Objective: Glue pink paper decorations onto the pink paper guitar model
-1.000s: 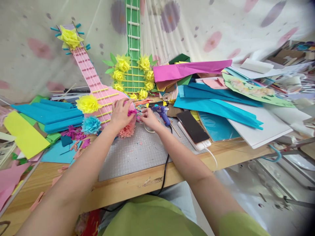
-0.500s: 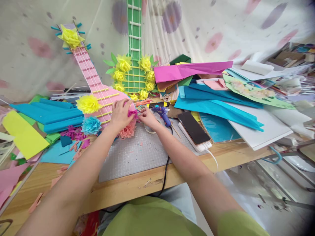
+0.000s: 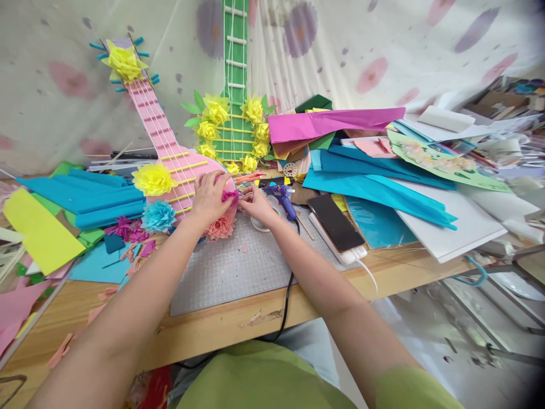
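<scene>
A pink paper guitar [image 3: 162, 133] leans back on the table, its lower body in front of me. Over its right side lies my left hand [image 3: 209, 196], with thumb and fingers closed around a small magenta paper flower [image 3: 230, 196]. Just right of that flower, my right hand [image 3: 256, 204] has its fingertips pinched together; whatever they hold is too small to make out. A coral paper flower [image 3: 221, 226] sits below my left hand. Further left on the guitar are a blue paper flower [image 3: 158, 217] and a yellow paper flower [image 3: 153, 179].
A blue glue gun [image 3: 283, 199] lies beyond my right hand, near a tape roll [image 3: 272, 218]. A phone [image 3: 335, 221] rests on a white power strip [image 3: 347, 255]. Folded blue paper [image 3: 374, 184] is piled right. Behind stands a green paper guitar [image 3: 235, 74]. A grey cutting mat [image 3: 230, 278] lies beneath.
My right hand's fingertips have shifted very slightly by the magenta flower. The view has moved a little; otherwise both hands hold nearly the same place.
</scene>
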A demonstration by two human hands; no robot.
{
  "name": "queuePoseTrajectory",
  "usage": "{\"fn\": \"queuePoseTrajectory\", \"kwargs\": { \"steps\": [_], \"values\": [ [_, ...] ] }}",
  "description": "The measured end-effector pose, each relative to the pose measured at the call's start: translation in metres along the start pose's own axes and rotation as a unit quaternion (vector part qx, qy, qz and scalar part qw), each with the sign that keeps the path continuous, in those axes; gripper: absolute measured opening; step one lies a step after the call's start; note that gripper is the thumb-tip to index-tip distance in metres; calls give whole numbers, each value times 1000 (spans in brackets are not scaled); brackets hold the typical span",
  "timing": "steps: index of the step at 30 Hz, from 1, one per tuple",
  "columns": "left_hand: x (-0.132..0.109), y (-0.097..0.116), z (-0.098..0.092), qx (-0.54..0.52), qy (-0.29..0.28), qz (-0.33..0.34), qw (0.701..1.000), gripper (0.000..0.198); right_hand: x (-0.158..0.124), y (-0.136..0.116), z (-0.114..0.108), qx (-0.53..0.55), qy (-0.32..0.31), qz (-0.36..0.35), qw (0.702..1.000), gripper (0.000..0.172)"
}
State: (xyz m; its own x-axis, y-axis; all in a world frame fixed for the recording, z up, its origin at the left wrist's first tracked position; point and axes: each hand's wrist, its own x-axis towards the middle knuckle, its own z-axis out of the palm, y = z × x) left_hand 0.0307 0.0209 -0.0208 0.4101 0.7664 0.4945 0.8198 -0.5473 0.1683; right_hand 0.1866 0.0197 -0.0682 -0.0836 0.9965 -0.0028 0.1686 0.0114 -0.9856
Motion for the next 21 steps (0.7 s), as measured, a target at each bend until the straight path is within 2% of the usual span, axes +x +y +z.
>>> {"fn": "queuePoseTrajectory", "kwargs": {
  "steps": [6,10,15,21],
  "values": [
    [0,0,0,-2,2,-1,1000,49,-2,2,4,37,32,-3,999,37],
    [0,0,-1,-1,4,-2,1000,48,-8,-5,8,96,52,41,993,41],
    [0,2,-1,2,-4,-3,1000,47,-19,-23,9,230,60,120,964,41],
    [-1,1,-1,-2,-5,-4,1000,47,-23,-33,6,308,53,167,935,42]
  ]
}}
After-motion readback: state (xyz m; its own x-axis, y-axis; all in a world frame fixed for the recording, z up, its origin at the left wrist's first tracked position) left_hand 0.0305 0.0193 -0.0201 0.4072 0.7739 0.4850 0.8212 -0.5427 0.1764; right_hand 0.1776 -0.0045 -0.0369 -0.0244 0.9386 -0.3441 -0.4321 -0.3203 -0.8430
